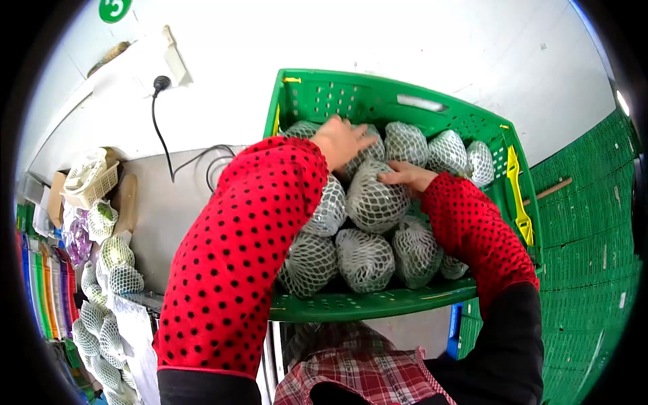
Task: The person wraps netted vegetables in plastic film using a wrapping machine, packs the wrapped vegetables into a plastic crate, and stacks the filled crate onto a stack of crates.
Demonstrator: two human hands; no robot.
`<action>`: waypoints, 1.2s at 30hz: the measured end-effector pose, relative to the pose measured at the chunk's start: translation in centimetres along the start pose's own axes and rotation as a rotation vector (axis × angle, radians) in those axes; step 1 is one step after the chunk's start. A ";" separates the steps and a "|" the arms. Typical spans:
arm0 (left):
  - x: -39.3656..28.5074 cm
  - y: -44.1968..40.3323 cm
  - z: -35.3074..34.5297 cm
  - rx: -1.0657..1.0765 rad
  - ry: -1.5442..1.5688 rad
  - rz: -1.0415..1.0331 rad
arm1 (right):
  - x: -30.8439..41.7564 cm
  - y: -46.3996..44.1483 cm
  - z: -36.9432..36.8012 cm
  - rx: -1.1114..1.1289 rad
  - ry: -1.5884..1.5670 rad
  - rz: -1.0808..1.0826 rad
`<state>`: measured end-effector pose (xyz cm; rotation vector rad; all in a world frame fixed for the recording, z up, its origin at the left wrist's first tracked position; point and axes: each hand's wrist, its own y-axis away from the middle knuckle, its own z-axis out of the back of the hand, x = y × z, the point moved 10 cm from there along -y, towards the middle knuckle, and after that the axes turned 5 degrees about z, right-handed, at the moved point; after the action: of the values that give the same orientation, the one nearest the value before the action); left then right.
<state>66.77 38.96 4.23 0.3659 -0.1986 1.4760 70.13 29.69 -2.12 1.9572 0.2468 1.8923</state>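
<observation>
A green plastic crate holds several round items wrapped in white foam netting. My left hand is over the back left of the crate, its fingers apart and lying on a netted item. My right hand rests with its thumb and fingers on the upper right of a larger netted item near the crate's middle, which sits on top of others. Part of the right hand's fingers is hidden behind that item. Red dotted sleeves cover both forearms.
More netted items lie at the left, by a cream basket. A black plug and its cable are on the wall and the grey table. Green crates are stacked at the right.
</observation>
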 end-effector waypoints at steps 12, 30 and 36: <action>1.6 -2.3 -0.4 0.116 -0.208 0.200 | -1.8 -2.4 2.4 -0.390 0.478 -0.097; -9.0 60.2 1.1 -0.701 0.651 1.591 | 20.8 -6.1 -60.6 0.783 0.880 1.039; -13.4 75.0 0.7 -0.711 0.517 2.051 | 13.8 -7.5 -85.9 0.623 0.999 1.081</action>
<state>-8.78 30.18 9.10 -1.2229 -0.7680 3.1672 -12.55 56.04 7.41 1.2615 0.0086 3.8118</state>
